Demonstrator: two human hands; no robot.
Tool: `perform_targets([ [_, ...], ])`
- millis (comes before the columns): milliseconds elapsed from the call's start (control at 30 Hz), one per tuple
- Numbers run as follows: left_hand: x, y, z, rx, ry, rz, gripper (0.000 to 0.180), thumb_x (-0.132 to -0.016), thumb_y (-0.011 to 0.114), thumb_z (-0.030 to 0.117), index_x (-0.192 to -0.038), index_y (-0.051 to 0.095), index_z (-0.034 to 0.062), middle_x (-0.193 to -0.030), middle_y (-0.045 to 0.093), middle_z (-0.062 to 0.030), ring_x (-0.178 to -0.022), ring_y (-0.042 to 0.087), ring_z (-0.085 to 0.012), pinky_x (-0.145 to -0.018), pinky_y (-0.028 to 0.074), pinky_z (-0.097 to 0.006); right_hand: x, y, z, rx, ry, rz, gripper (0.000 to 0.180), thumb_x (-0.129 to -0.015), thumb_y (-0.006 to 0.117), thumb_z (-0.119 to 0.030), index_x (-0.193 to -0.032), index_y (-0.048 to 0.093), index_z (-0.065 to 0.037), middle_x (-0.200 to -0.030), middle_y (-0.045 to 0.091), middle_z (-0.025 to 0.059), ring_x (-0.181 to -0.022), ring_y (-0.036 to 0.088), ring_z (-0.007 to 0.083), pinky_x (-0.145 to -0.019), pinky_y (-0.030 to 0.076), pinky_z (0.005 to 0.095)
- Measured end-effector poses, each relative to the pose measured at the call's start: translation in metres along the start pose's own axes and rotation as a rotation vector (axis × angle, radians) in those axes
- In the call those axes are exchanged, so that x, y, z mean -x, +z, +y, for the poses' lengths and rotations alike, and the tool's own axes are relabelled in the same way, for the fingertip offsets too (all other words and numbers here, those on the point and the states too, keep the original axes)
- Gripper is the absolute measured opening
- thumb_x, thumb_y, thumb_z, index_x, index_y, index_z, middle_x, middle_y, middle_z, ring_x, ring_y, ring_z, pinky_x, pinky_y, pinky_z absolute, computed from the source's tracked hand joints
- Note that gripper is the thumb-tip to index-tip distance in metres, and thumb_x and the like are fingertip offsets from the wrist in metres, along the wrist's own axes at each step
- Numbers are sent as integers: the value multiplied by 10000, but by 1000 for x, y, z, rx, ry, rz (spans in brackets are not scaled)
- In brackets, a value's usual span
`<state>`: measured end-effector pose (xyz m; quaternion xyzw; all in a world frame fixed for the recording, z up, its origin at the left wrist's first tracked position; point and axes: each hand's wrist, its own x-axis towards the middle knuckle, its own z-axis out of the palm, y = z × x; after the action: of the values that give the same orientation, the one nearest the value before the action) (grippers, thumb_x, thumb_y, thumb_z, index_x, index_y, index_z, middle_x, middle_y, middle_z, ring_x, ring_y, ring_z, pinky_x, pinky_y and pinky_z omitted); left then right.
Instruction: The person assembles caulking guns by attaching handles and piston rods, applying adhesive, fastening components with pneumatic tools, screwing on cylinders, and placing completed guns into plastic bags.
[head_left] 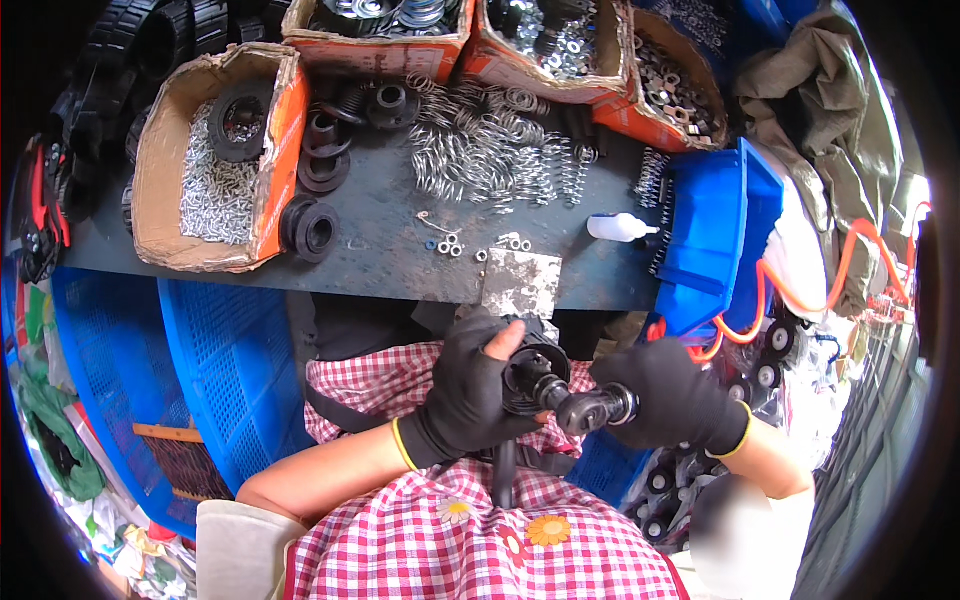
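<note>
Left grip [463, 388] angles inward, clasping black part [543, 348]; right grip [668, 395] curls round tool [592, 411].

2 black-gloved hands [470, 400], yellow-trimmed cuffs [424, 442]; red-checked apron [390, 540]; sleeves [240, 545] perhaps beige.

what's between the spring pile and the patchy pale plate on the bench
In the head view, a few small metal nuts lie between the spring pile and the patchy pale plate.

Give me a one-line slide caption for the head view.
Gloved left hand holds a black round part, right hand a dark tool, near springs on a bench.
</note>
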<state>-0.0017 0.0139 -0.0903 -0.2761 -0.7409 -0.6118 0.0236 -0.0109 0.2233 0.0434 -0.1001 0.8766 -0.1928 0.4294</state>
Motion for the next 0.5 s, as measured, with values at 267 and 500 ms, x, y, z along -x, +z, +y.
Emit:
perform_targets([
  [267,13,13,0,85,-75,155,649,-642,880,415,-1075,508,108,-1037,512,-103,-1003,535,-325,-917,425,-502,24,72,-44,-758,278,208,331,-669,776,-87,-969,647,-35,-779,658,66,-685,633,119,-619,486,282],
  [500,17,11,8,-35,-53,141,690,-662,870,373,-1140,472,74,-1043,525,-132,-984,544,-329,-911,428,-503,34,72,-48,-860,145,252,395,-718,755,-197,-1028,596,-12,-822,676,146,-724,696,262,-638,526,368],
])
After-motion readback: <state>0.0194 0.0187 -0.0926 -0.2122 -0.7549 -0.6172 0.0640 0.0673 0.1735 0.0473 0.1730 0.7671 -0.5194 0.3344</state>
